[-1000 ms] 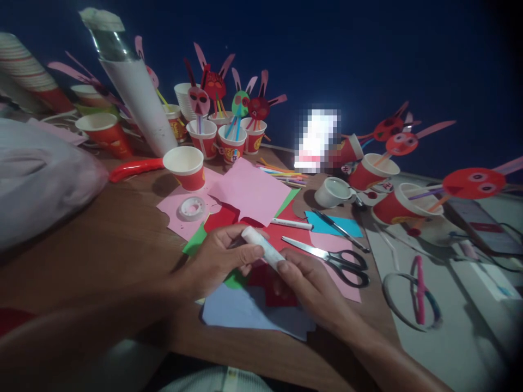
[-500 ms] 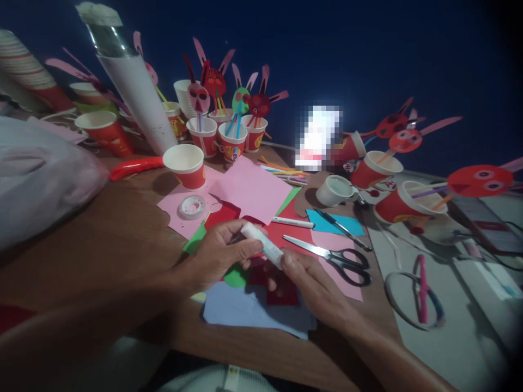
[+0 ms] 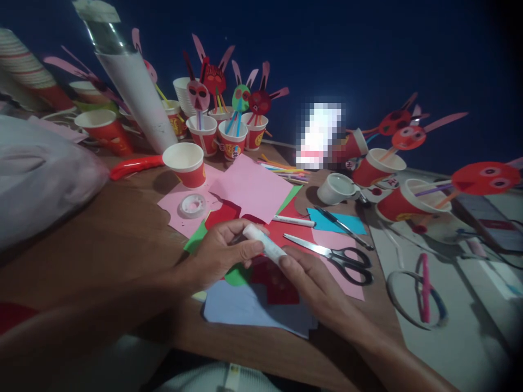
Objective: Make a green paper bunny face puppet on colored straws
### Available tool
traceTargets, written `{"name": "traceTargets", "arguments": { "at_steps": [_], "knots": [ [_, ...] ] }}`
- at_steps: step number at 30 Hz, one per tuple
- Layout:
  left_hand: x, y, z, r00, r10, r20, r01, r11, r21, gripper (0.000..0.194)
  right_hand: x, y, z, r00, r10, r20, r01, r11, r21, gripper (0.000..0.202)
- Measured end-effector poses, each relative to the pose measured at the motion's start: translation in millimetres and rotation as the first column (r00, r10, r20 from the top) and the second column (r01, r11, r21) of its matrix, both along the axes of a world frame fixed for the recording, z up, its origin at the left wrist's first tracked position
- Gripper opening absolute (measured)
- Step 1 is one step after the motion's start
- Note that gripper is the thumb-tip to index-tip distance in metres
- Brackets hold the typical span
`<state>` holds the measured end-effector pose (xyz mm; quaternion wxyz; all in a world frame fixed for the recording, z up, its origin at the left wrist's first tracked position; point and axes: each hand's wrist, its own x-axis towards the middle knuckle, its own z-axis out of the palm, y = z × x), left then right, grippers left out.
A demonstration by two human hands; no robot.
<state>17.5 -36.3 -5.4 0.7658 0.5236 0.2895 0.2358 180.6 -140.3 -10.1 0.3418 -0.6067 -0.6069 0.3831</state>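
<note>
A white tube (image 3: pixel 263 243), like a glue stick, is held between both hands above a pile of coloured paper. My left hand (image 3: pixel 224 247) pinches its upper left end. The fingers of my right hand (image 3: pixel 304 272) close on its lower right end. Below the hands lie red paper (image 3: pixel 286 291), a green piece (image 3: pixel 238 275) and pale blue sheets (image 3: pixel 241 310). Pink paper (image 3: pixel 255 188) rests just beyond them. To the right are black-handled scissors (image 3: pixel 327 253) and a white marker (image 3: pixel 294 221).
A tape roll (image 3: pixel 192 206) and a paper cup (image 3: pixel 183 163) stand behind my left hand. Several cups with paper faces (image 3: pixel 232 136) line the back. At the right are a mug (image 3: pixel 337 189), a pen (image 3: pixel 343 226) and more cups (image 3: pixel 402 204). A plastic bag (image 3: pixel 44 179) sits left.
The fingers of my right hand have shifted slightly and curl closer to the tube's lower end. The tube stays between both hands.
</note>
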Motion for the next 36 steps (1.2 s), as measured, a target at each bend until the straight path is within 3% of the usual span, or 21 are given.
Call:
{"name": "traceTargets", "arguments": {
  "at_steps": [3,5,6,9,12,14,16,18,21,24,26,30,34,36],
  "knots": [
    [-0.1,-0.7,0.5,1.0,0.004,-0.004,-0.004,1.0,-0.005,0.016,-2.5,1.1,-5.6,0.92,-0.179,0.348,0.083,0.958,0.275,0.025],
    [0.1,-1.1,0.9,1.0,0.007,0.004,-0.007,1.0,-0.017,0.016,-4.2,1.3,-7.2,0.852,-0.288,0.437,0.092,0.904,0.418,0.023],
    [0.2,-1.1,1.0,1.0,0.009,0.006,-0.009,1.0,-0.019,0.016,-4.8,1.2,-6.8,0.857,-0.297,0.422,0.103,0.9,0.424,0.023],
    [0.0,-0.4,0.5,1.0,0.006,0.013,-0.006,1.0,-0.017,0.016,-5.3,0.4,-2.3,0.973,-0.151,0.176,0.112,0.971,0.212,0.017],
    [-0.7,0.7,-1.3,1.0,-0.008,0.008,0.008,1.0,-0.015,0.015,-4.9,0.2,0.1,0.998,-0.054,-0.038,0.055,0.998,0.039,0.019],
    [-0.9,0.8,-2.6,1.0,-0.01,-0.001,0.01,1.0,-0.012,0.014,-5.0,0.6,-1.6,0.99,-0.108,0.086,0.098,0.988,0.116,0.019],
    [-0.8,0.4,-3.1,1.0,-0.01,0.0,0.01,1.0,-0.012,0.014,-5.6,1.0,-4.1,0.932,-0.233,0.277,0.146,0.942,0.302,0.017],
    [-0.2,-0.4,-2.7,1.0,-0.007,0.001,0.007,1.0,-0.009,0.014,-6.0,1.0,-4.7,0.886,-0.314,0.341,0.161,0.898,0.409,0.016],
    [0.5,-1.2,-1.7,1.0,-0.011,0.008,0.011,1.0,-0.001,0.014,-5.2,0.3,-1.1,0.964,-0.192,0.182,0.152,0.965,0.213,0.018],
    [0.6,-1.6,-2.4,1.0,-0.019,0.015,0.019,1.0,0.014,0.015,-3.7,-0.2,3.1,0.999,-0.043,-0.008,0.043,0.999,0.033,0.026],
    [0.5,-1.9,-3.4,1.0,-0.015,0.005,0.015,1.0,0.023,0.016,-3.2,-0.1,3.8,0.999,-0.043,0.018,0.043,0.999,0.033,0.033],
    [0.8,-2.1,-3.0,0.999,-0.032,-0.006,0.032,0.999,-0.009,0.016,-2.5,0.7,2.3,0.966,-0.149,0.21,0.113,0.978,0.176,0.02],
    [0.7,2.7,-0.7,0.993,-0.015,0.12,0.037,0.982,-0.184,0.032,2.1,2.5,1.4,0.949,-0.249,0.192,0.206,0.954,0.216,0.018],
    [0.3,7.2,-0.3,0.982,0.042,0.187,0.011,0.962,-0.272,0.03,4.5,3.3,0.9,0.939,-0.291,0.184,0.246,0.941,0.231,0.019]
  ]
}}
